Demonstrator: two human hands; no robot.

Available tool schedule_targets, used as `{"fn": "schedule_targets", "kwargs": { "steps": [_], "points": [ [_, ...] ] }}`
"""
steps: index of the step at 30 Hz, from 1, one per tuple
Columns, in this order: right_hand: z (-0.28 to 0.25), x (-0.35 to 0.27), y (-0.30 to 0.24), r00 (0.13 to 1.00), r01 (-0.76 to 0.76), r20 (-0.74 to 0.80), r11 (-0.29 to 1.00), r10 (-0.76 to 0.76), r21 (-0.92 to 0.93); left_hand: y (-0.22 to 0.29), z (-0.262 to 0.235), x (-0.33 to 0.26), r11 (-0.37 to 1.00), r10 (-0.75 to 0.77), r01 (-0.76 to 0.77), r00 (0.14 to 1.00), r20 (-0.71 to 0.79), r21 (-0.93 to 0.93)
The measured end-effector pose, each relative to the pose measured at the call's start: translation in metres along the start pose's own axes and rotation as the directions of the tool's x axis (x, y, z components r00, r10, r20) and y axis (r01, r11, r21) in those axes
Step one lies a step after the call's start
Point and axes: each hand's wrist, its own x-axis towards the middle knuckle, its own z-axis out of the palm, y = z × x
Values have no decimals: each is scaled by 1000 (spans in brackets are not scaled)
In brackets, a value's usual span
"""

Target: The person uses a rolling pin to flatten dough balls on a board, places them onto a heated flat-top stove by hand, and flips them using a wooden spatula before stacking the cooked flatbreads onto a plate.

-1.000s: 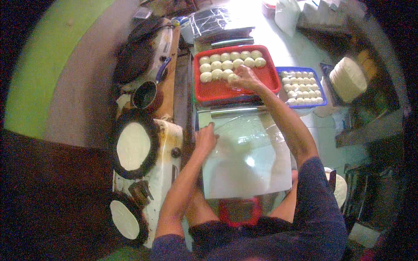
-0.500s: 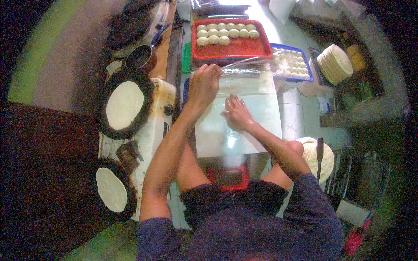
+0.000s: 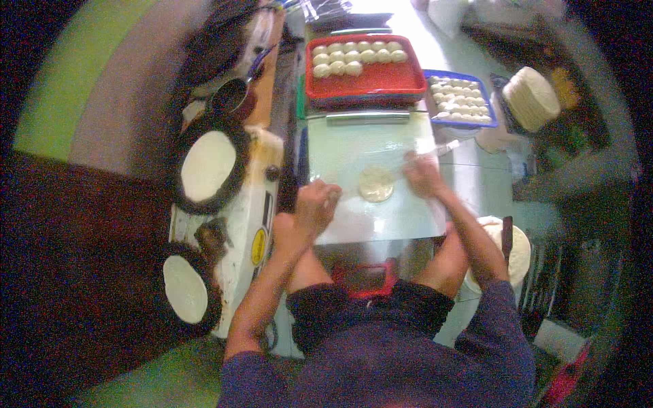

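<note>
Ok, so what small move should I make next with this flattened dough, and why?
I'd probably bring your right hand over the dough round and press outward: it lies on the white board between that hand and your left hand, but looks smaller than the pale flat rounds on the dark pans.

There are two bare hands, one left hand (image 3: 316,204) and one right hand (image 3: 423,175), and one flattened dough disc (image 3: 376,185) on one pale board (image 3: 354,221). One red tray (image 3: 384,84) holds fifteen dough balls (image 3: 352,57) in three rows: six, six and three. One blue tray (image 3: 469,124) holds smaller dough balls (image 3: 459,98), seemingly in five rows, though blur prevents a sure total. Two black pans (image 3: 242,156) bear two pale flatbreads (image 3: 207,166), one each. There is one saucepan (image 3: 231,95), one stack of pale rounds (image 3: 532,98) at far right, and one lower pile of rounds (image 3: 521,255) with one dark utensil (image 3: 507,238)
</note>
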Motion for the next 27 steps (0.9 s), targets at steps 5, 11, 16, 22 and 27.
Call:
{"fn": "schedule_targets", "kwargs": {
  "steps": [5,11,16,22,27],
  "points": [
    [-99,31,111,934,4,-357,1000,-14,-30,1,68,-61,997,-44,35,990,137,68],
    [-47,162,6,996,-27,78,969,47,-247,44,119,-55,992,22,-56,959,284,114],
    [20,98,-90,996,64,-48,965,-78,-253,42,119,-77,981,-156,102,920,360,166],
    [57,-59,-137,947,104,-219,870,-235,-482,48,121,-87,972,-179,118,931,319,201],
    [38,6,-123,927,-2,-343,913,-151,-407,47,120,-77,991,-104,73,948,299,113]
  ]
}}
